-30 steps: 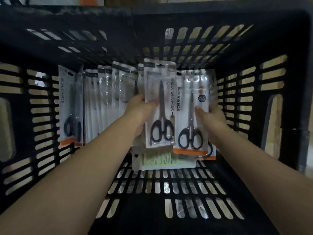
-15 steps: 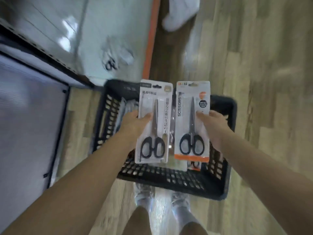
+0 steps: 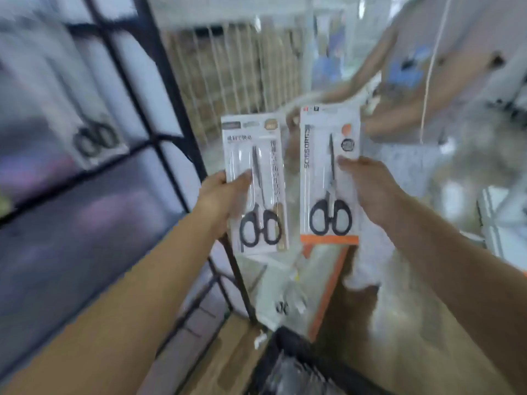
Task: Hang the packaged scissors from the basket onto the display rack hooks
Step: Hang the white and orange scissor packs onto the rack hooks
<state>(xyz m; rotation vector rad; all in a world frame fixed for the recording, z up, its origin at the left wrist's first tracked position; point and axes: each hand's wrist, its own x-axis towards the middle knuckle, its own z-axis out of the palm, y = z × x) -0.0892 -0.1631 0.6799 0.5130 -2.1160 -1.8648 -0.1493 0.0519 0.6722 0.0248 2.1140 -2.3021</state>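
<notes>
My left hand (image 3: 221,199) pinches a white pack of black-handled scissors (image 3: 256,186) by its left edge, thumb on the front. My right hand (image 3: 368,186) pinches a second scissors pack with an orange bottom strip (image 3: 328,178) by its right edge. Both packs are upright, side by side, at chest height. The black basket (image 3: 288,363) shows at the bottom, below the packs. The black-framed display rack (image 3: 159,67) stands to the left, with a blurred scissors pack (image 3: 94,138) hanging on it. No hooks can be made out in the blur.
A wire grid panel (image 3: 228,67) stands behind the packs. An orange-edged shelf (image 3: 325,292) with white goods lies below the right pack. Another person's arm (image 3: 399,89) crosses the upper right. Wooden floor shows around the basket.
Both hands have lifted the two packs out of the basket. The view has swung up from the basket to the rack and shelves, and the basket is now at the bottom edge.
</notes>
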